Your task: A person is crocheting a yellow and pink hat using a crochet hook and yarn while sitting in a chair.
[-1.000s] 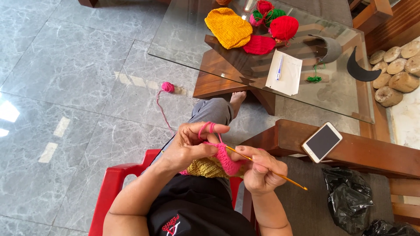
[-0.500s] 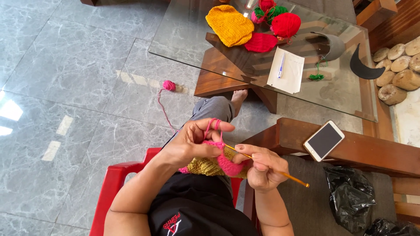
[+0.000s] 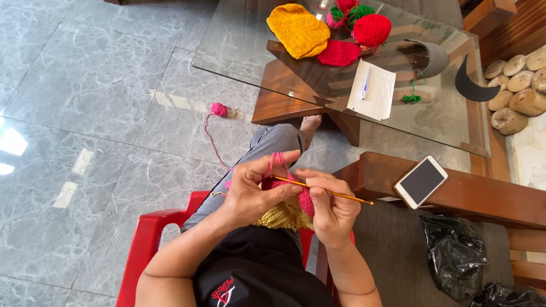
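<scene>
Gripping orange crochet hook (image 3: 324,190), right hand (image 3: 333,207) closed around it. Left hand (image 3: 256,190) closed, pinching pink crochet piece (image 3: 304,199) at centre, pink yarn (image 3: 276,162) over finger. Yarn ball (image 3: 218,109) at 11 o'clock on floor.

Crochet hook (image 3: 330,192): thin, smooth, golden shaft, slight sheen. Pink yarn (image 3: 277,161) wrapped round it: soft, matt, fibrous. Below hook, yellow crochet piece (image 3: 281,216): coarse, knobbly, matt. Under that, red chair (image 3: 145,244): glossy moulded plastic. Beyond hook, worktop (image 3: 239,45): clear glass, highly reflective, on polished dark wood base. On worktop, yellow cap (image 3: 298,29): ribbed matt knit; white sheet (image 3: 375,94): plain matt paper. Right of hook, phone (image 3: 421,182): glossy dark screen, on varnished wooden armrest (image 3: 483,196). Floor (image 3: 85,96): polished grey marble-look tile, mirror-like glare. Black bag (image 3: 455,256): crinkled shiny plastic.
</scene>
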